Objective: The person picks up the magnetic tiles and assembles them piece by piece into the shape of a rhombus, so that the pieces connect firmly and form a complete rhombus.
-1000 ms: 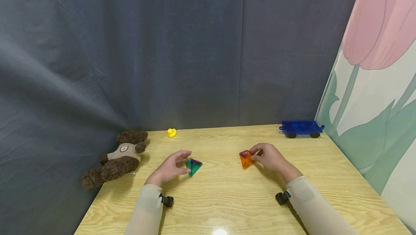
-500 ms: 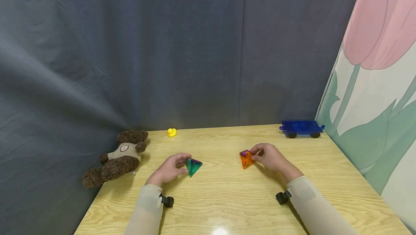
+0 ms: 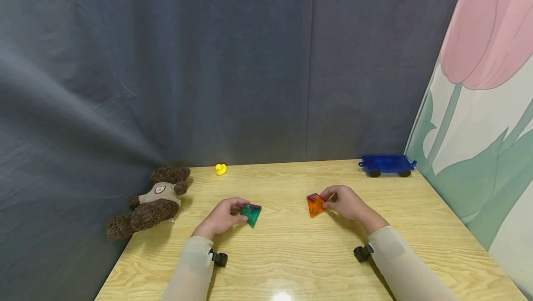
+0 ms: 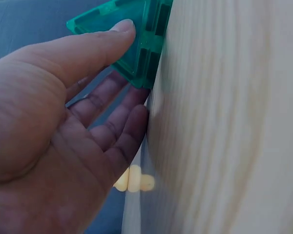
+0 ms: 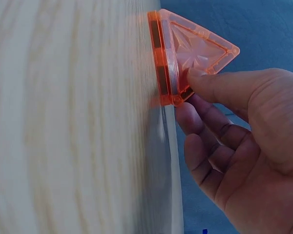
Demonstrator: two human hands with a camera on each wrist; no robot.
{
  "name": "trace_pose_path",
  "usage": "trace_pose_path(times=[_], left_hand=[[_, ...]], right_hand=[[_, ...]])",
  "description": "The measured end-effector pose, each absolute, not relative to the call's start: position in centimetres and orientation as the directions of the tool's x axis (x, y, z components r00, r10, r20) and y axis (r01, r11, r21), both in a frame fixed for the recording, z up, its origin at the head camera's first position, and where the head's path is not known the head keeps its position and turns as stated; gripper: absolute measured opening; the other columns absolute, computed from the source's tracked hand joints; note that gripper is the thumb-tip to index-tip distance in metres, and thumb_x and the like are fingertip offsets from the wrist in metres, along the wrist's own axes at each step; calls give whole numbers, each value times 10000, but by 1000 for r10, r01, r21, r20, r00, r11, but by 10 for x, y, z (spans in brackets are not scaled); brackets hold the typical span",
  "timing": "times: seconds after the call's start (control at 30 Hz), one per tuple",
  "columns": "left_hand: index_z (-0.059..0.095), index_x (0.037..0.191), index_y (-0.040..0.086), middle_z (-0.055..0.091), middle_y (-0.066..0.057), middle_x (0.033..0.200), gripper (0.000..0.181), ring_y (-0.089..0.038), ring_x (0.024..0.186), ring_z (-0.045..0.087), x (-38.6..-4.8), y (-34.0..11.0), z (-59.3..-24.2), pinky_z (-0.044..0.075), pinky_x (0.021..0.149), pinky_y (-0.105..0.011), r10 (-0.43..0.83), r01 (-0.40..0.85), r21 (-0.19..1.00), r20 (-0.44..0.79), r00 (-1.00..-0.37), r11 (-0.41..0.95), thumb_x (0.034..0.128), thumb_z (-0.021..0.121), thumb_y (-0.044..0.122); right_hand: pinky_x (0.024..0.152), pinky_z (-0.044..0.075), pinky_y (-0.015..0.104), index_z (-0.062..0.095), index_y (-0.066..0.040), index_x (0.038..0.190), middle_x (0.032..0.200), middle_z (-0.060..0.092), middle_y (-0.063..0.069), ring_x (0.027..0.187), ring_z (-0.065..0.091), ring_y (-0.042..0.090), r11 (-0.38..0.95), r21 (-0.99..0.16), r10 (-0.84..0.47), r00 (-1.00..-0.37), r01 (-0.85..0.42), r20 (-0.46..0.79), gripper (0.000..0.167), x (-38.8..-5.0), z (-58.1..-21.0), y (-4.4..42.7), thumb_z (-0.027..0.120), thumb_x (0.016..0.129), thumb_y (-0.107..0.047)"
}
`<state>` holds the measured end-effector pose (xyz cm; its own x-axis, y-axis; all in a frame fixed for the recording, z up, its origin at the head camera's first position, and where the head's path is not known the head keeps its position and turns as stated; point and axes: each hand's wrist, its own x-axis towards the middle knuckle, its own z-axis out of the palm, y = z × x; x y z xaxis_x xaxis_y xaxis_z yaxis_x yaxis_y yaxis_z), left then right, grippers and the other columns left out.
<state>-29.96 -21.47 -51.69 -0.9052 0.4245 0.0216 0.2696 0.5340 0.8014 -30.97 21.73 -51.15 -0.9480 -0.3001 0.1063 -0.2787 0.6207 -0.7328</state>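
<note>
My left hand [image 3: 222, 218] pinches a small pyramid of green and purple magnetic tiles [image 3: 252, 217] on the table, left of the middle. In the left wrist view the thumb lies flat on a green triangular face [image 4: 134, 29], with the other fingers behind and below it. To the right, my right hand [image 3: 346, 204] pinches an orange and purple magnetic-tile pyramid [image 3: 314, 206] by its near side. Its thumb presses an orange face [image 5: 185, 41] in the right wrist view, and the lower fingers are curled under. Both pyramids appear to stand on the wood; their far sides are hidden.
A brown teddy bear [image 3: 156, 201] lies at the table's left edge. Near the back edge sits a yellow rubber duck [image 3: 220, 169]. A blue toy wagon [image 3: 386, 164] stands at the back right. Bare wood table [image 3: 283, 245] lies between the hands, with a dark curtain [image 3: 250, 70] behind.
My left hand has closed its thumb and fingers on the green pyramid, which has shifted slightly right and turned a little. The right hand with the orange pyramid has hardly moved.
</note>
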Motion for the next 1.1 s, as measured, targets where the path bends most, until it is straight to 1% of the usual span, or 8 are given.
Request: trace_pose_path(times=[0.1,0.2,0.33,0.5,0.63,0.77,0.93,1.1], left_hand=[[675,1366,158,688,1,1242,402,-207,1123,648,-299,-210,-517,550,946,-433,425,271,790,15,-905,550,977,775,178],[686,1339,157,693,11,1216,376,-185,1109,649,-298,-205,-519,551,947,-421,420,270,778,8,-908,568,976,778,188],[698,1314,145,695,9,1195,358,-192,1104,652,-295,-197,-518,557,948,-423,413,271,767,9,-911,581,969,785,186],[706,1297,137,694,9,1178,347,-198,1085,657,-292,-190,-517,564,935,-429,409,278,763,20,-913,584,963,792,171],[713,1292,169,691,29,1184,334,-173,1085,654,-293,-184,-518,560,952,-417,398,279,752,24,-917,597,966,789,183],[713,1291,160,688,15,1196,334,-187,1088,659,-291,-177,-516,560,958,-425,396,284,750,32,-918,597,966,787,174],[715,1286,141,689,2,1193,332,-198,1084,666,-288,-170,-515,568,948,-418,393,283,755,36,-919,591,963,788,158],[718,1282,153,699,19,1166,324,-177,1067,666,-287,-164,-517,569,941,-400,384,265,764,24,-923,588,965,786,163]], right_hand=[[650,554,301,773,-118,1008,959,721,3,828,646,177,613,-737,-312,-944,-284,104,157,-309,-512,217,782,913,7],[611,548,297,773,-117,1011,950,718,7,814,638,178,609,-743,-318,-944,-278,93,158,-308,-513,216,787,907,2],[597,540,303,771,-107,1019,925,711,19,798,628,192,602,-752,-321,-944,-269,81,165,-307,-513,215,802,893,-5],[626,537,302,774,-105,1043,902,703,8,790,624,185,613,-742,-338,-939,-271,65,184,-309,-515,215,825,884,-27],[659,538,303,775,-115,1033,887,698,-11,790,624,174,618,-730,-357,-931,-293,72,183,-311,-515,214,831,881,-29],[692,537,304,772,-114,1020,880,696,-19,797,625,173,607,-729,-380,-921,-318,85,180,-311,-514,211,837,875,-30],[725,544,298,771,-104,1014,898,703,-28,819,629,161,605,-723,-396,-914,-333,89,179,-309,-513,207,845,867,-34],[773,563,302,768,-93,1021,934,715,-23,863,650,152,601,-734,-392,-917,-316,74,185,-306,-513,202,842,868,-20]])
